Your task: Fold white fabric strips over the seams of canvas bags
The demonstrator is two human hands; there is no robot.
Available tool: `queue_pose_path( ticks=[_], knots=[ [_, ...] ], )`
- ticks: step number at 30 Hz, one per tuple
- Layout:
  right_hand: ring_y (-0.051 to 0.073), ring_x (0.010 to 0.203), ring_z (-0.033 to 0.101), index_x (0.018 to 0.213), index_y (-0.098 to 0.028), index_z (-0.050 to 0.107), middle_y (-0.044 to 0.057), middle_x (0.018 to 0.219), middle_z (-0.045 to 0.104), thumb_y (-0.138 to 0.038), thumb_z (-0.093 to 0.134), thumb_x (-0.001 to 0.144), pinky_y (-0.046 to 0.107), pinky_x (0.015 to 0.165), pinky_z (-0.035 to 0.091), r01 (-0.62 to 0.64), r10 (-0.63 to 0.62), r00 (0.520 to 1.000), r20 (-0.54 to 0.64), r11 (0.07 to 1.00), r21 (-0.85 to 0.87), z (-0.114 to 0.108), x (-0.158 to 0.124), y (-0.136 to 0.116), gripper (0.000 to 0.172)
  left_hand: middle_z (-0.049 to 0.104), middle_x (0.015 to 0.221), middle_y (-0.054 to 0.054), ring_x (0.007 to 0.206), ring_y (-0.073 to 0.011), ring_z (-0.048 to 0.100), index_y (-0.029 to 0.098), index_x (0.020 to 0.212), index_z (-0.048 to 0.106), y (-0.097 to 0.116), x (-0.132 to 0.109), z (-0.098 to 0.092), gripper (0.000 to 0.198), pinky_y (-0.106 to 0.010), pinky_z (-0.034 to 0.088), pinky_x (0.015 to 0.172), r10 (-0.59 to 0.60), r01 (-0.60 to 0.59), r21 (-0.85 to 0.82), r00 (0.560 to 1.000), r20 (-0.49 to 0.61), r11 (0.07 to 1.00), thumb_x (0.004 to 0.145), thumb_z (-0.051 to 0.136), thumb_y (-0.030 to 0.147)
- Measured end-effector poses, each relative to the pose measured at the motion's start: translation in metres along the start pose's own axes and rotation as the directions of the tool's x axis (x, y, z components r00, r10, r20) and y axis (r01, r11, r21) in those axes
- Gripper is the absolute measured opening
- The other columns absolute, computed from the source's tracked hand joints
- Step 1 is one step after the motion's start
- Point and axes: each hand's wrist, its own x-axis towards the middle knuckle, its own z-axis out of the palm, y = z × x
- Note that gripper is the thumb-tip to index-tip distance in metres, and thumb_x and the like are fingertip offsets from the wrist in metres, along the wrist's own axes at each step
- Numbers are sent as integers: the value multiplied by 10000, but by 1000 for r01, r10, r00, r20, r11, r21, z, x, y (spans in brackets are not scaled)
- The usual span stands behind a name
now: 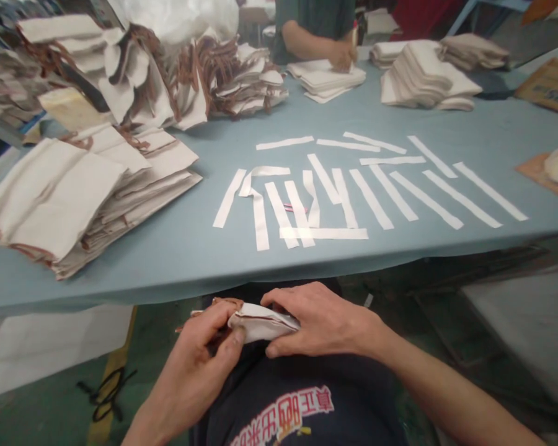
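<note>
Low in the head view, below the table's front edge, a folded off-white fabric piece with brown edging [263, 323] is held between my two hands over my lap. My left hand [209, 347] pinches its left end, thumb in front and fingers behind, where brown strips stick out. Around the right end, my right hand [316, 319] is closed with the thumb below and the fingers on top. The piece's far side and some of my fingertips are hidden.
White strips [379, 198] lie scattered on the blue-covered table [181, 260]. Folded fabric pieces [60, 192] are stacked at left, with a heap of brown-strapped ones [242, 80] behind. Across the table, a person's hand [343, 56] rests on folded cloth [325, 77].
</note>
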Motion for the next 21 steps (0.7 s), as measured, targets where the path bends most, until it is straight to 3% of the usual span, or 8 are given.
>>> queue_pose_path(
  ticks=[2, 6, 9, 12, 15, 17, 21],
  knots=[
    [230, 964, 713, 1289, -220, 718, 44, 1131, 789, -575, 966, 774, 319, 827, 488, 63, -45, 993, -108, 984, 167, -4, -6, 1, 673, 785, 777, -12, 667, -206, 723, 263, 810, 812, 5, 1, -2, 197, -257, 556, 593, -13, 13, -23, 1000, -6, 1000, 896, 636, 279],
    [153, 801, 603, 1078, -193, 713, -1, 953, 700, -529, 869, 848, 288, 737, 475, 194, -55, 949, -309, 876, 441, -4, -7, -3, 436, 744, 698, 8, 595, -190, 675, 261, 793, 785, 14, 2, -1, 200, -248, 527, 532, -43, 45, -83, 999, 34, 995, 900, 618, 290],
    [117, 707, 536, 984, -189, 663, -43, 816, 624, -463, 830, 884, 252, 652, 429, 221, -91, 965, -248, 792, 569, -1, 3, -9, 336, 735, 702, 14, 621, -182, 672, 257, 758, 735, 18, 3, 1, 216, -246, 526, 570, -13, 15, -43, 999, 42, 999, 913, 587, 279],
    [96, 650, 462, 927, -197, 604, -80, 741, 546, -554, 881, 846, 232, 597, 371, 150, -95, 989, -116, 660, 736, 4, 16, -12, 459, 724, 699, 11, 639, -190, 662, 252, 737, 683, 21, 5, 0, 188, -264, 500, 585, 0, -1, 39, 1000, 30, 999, 889, 576, 274],
    [86, 649, 440, 902, -199, 573, -88, 744, 528, -651, 932, 763, 230, 599, 357, 74, -114, 993, -16, 523, 849, 6, 25, -12, 594, 741, 752, -8, 702, -204, 667, 237, 794, 698, 25, 6, -5, 200, -278, 522, 643, -78, 79, -2, 991, 108, 997, 924, 569, 317],
    [87, 649, 438, 905, -195, 578, -83, 745, 536, -660, 952, 738, 230, 586, 334, 44, -131, 991, 25, 493, 869, 7, 27, -11, 619, 742, 770, -12, 731, -201, 665, 222, 816, 714, 26, 8, -9, 251, -269, 530, 666, -116, 123, -46, 985, 129, 991, 965, 558, 350],
    [83, 622, 394, 891, -195, 573, -88, 723, 505, -641, 942, 768, 232, 541, 271, 29, -139, 990, 39, 457, 889, 8, 30, -9, 592, 700, 688, 17, 657, -164, 632, 217, 733, 702, 25, 11, -8, 294, -238, 478, 618, -85, 86, -48, 996, 39, 995, 962, 569, 344]
  ],
)
